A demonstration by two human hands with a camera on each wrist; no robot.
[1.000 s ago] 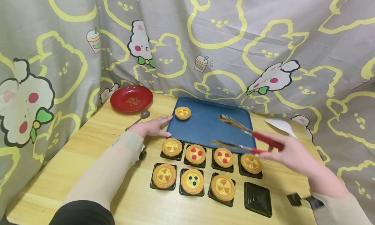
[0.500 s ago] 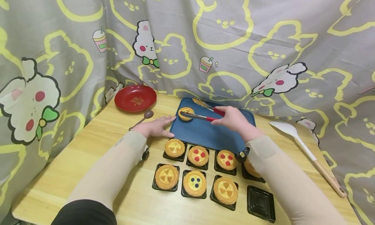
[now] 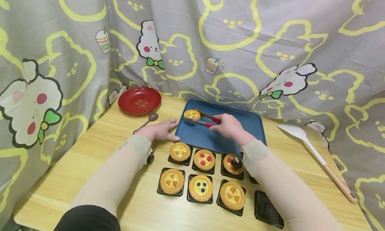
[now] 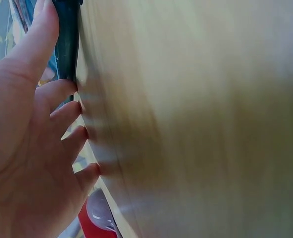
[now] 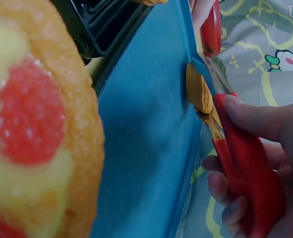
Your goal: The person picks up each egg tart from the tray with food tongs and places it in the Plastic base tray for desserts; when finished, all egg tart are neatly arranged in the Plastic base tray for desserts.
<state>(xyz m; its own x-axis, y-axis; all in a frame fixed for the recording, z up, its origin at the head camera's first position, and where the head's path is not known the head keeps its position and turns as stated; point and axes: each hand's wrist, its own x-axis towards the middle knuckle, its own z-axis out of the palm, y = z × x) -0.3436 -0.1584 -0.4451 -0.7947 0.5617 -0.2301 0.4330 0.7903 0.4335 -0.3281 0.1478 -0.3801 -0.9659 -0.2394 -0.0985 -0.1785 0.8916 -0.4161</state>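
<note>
My left hand [image 3: 160, 130] lies with straight fingers at the left edge of a blue tray [image 3: 210, 137]. In the left wrist view its thumb touches the tray's edge and its fingertips rest on the wooden table. My right hand [image 3: 231, 126] grips red-handled metal tongs [image 3: 217, 120] low over the tray. The tong arms stand on either side of an egg tart [image 3: 191, 114] at the tray's far left. In the right wrist view the tart [image 5: 198, 89] sits at the tongs' tips; whether it is lifted I cannot tell.
Several tarts, such as a blueberry-topped one [image 3: 201, 188], sit in black square holders in front of the tray. One bare holder [image 3: 267, 209] lies at the right. A red plate [image 3: 139, 100] and brown spoon [image 3: 153, 117] lie left; a white wooden-handled ladle [image 3: 312, 151] lies right.
My right hand has carried the tongs left across the tray to the tart. Their arms have come down around it and drawn closer together. The left hand has stayed at the tray's edge.
</note>
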